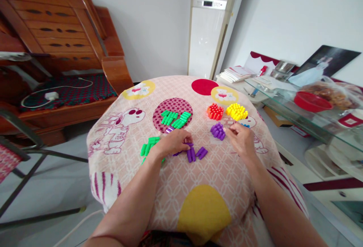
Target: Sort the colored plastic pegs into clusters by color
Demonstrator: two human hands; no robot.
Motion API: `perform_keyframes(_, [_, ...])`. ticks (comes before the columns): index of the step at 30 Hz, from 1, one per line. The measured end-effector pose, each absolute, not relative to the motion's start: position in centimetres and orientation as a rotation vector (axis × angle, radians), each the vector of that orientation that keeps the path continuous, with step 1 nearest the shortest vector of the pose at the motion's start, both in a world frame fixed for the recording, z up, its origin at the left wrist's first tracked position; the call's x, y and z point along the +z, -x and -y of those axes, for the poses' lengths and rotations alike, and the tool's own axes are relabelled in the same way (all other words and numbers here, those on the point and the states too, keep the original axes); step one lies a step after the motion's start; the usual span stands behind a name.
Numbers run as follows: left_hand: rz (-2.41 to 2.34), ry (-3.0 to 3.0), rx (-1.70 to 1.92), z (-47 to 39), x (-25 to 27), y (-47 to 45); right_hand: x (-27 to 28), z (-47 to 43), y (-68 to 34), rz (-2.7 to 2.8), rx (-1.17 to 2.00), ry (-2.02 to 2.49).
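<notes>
Starts at far left with a brown carved wooden bench [65, 31], bearing a small white device [51, 96] with a pale cable [87, 86]. Gives way to a round worktop [127, 171], draped in a pale pink patterned cloth [159, 209]. Carries towards the left a loose heap of small bright green cylindrical pieces [148, 147]. Includes next the bare left hand [174, 143], grip bent down over loose, small purple cylindrical pieces [191, 155]; cannot tell about pinching one. Shows just beyond that hand a second green group [183, 118], lying flat in rows. Has further right a tight, upright red cluster [215, 112], with an upright purple cluster [218, 131] nearer and an upright yellow cluster [236, 111] just beside the red. Places the bare right hand [242, 137] at the purple cluster's right edge, thumb and fingers of the grip close together; cannot tell about pinching any piece. Lets a few blue pieces [245, 125] peek out behind. Ends with a clear glass shelf [283, 101] and a round red bowl [312, 102].
</notes>
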State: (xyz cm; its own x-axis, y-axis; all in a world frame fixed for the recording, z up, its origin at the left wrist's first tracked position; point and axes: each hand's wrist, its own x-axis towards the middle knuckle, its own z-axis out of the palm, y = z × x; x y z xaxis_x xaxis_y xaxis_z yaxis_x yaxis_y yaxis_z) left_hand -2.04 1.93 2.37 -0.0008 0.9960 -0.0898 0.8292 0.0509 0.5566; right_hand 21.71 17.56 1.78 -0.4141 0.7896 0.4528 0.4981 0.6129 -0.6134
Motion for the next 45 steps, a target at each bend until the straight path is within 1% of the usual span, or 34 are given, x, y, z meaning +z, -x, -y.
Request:
perform_keyframes(3, [-1.875,-1.788,0.495,-2.0,2.5,1.9,2.2,-17.0,-21.6,2.068,0.473,0.900])
perform_keyframes(5, [-1.855,-1.736,0.622,-2.2,2.7,1.8,2.2,-16.5,-21.4,2.077,0.500,0.820])
perform_keyframes(10, [-1.745,-1.546,1.096,-2.9,2.6,0.9,1.6,-14.9,-20.4,2.201,0.700,0.606])
perform_keyframes(14, [-1.681,-1.534,1.188,-3.2,2.4,-0.3,1.2,-13.4,-19.4,2.282,0.837,0.524])
perform_keyframes(19, [-1.665,-1.621,1.153,-3.1,2.6,-1.4,1.3,-13.0,-19.0,2.299,0.963,0.521])
perform_keyframes(22, [-1.749,-1.678,1.105,-3.0,2.8,-1.4,1.8,-14.5,-20.0,2.242,1.027,0.610])
perform_keyframes(25, [-1.810,-1.731,0.991,-2.9,3.0,-1.1,2.5,-16.3,-21.4,2.155,1.100,0.741])
perform_keyframes(29, [-1.785,-1.819,0.787,-2.9,3.0,-1.5,3.0,-17.3,-22.4,2.173,1.161,0.870])
perform_keyframes(31, [-1.792,-1.871,0.688,-2.9,2.9,-1.9,2.8,-17.2,-22.4,2.226,1.145,0.883])
perform_keyframes(35, [-1.796,-1.934,0.567,-3.0,2.7,-2.4,2.1,-17.1,-21.9,2.317,0.986,0.814])
perform_keyframes(40, [-1.768,-1.955,0.557,-2.9,2.6,-2.3,1.0,-17.6,-21.4,2.325,0.844,0.798])
perform_keyframes(45, [-1.747,-1.920,0.592,-2.8,2.6,-2.3,1.2,-17.4,-21.4,2.245,0.806,0.831])
